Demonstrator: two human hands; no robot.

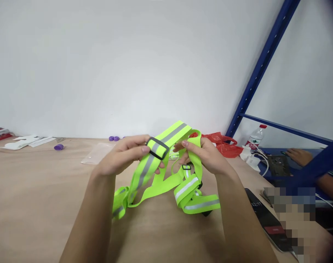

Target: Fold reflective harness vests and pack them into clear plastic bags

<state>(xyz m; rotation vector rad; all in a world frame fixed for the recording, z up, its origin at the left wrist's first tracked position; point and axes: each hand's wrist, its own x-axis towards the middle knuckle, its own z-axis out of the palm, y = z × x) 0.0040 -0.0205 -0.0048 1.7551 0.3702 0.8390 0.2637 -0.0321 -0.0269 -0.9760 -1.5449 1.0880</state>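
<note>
Strap [163, 184] is up over the table, in both hands. White wall [128, 65] behind, bare brown table [46, 204] under, blue frame [261, 69] slanting up on the right. Strap is neon yellow-green with a grey stripe, looped and partly folded; can't tell if its low folds touch the table. Left hand [128, 153] grips it at the big black buckle [166, 154], thumb on top. Right hand [210, 155] has the other side of the loop between thumb and fingers; how tightly, I can't tell. Red bag [228, 148] sits behind that hand, phone [269, 219] beside the right forearm, red-capped bottle [254, 138] by the frame. Another person's hand [300, 156] is at far right. Clear bag [96, 153] lies behind the left forearm. Smaller buckle [186, 169] hangs below the right fingers. Purple cap [58, 147] lies off left.
</note>
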